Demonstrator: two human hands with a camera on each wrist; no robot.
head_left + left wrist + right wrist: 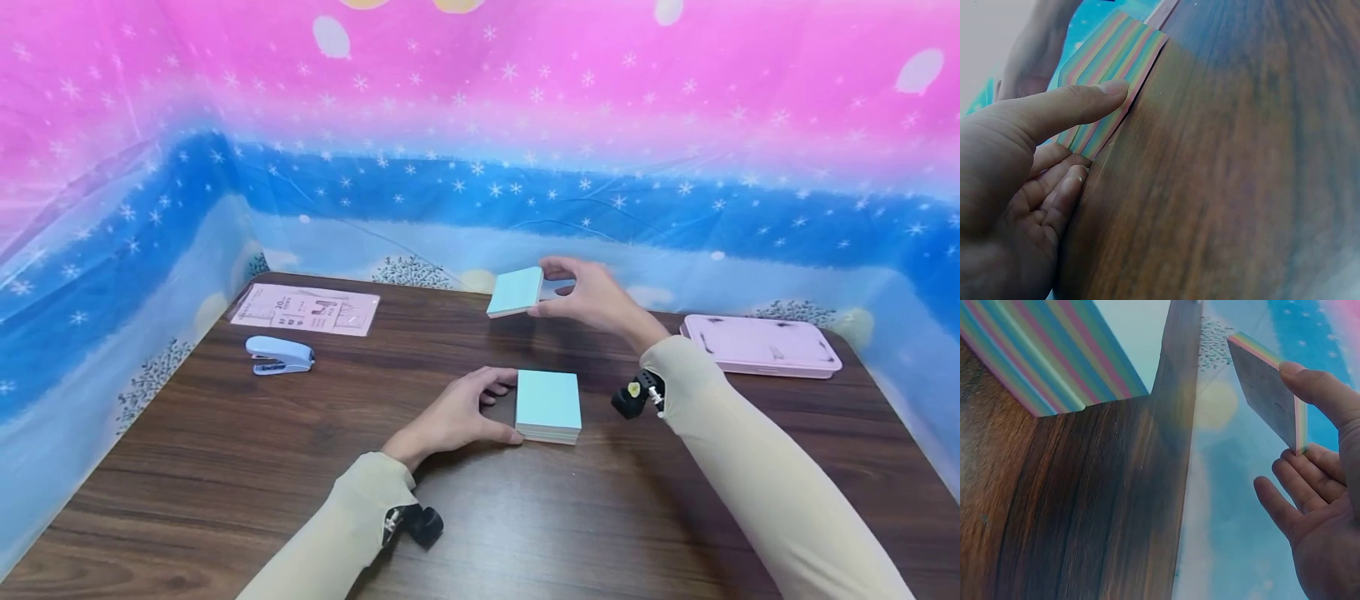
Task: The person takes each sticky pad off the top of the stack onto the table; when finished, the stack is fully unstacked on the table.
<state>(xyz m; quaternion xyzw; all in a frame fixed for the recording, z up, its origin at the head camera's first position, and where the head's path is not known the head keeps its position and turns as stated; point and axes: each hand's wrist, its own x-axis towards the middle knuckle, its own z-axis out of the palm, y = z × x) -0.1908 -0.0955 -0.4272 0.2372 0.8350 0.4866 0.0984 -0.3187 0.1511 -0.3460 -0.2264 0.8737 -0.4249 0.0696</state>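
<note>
A stack of sticky note pads with a pale mint top sits on the table, its sides striped in several colours in the left wrist view. My left hand holds the stack at its left side, the thumb on the near face and the fingers at the far corner. Farther back, my right hand pinches a thinner sticky note pad by its right edge and holds it above the table, slightly tilted. The pad's grey underside and rainbow edge show in the right wrist view, apart from the stack.
A light blue stapler lies on the left of the wooden table. Behind it is a pink printed packet. On the right, beyond my right forearm, lies a pink case. A patterned cloth hangs around the table.
</note>
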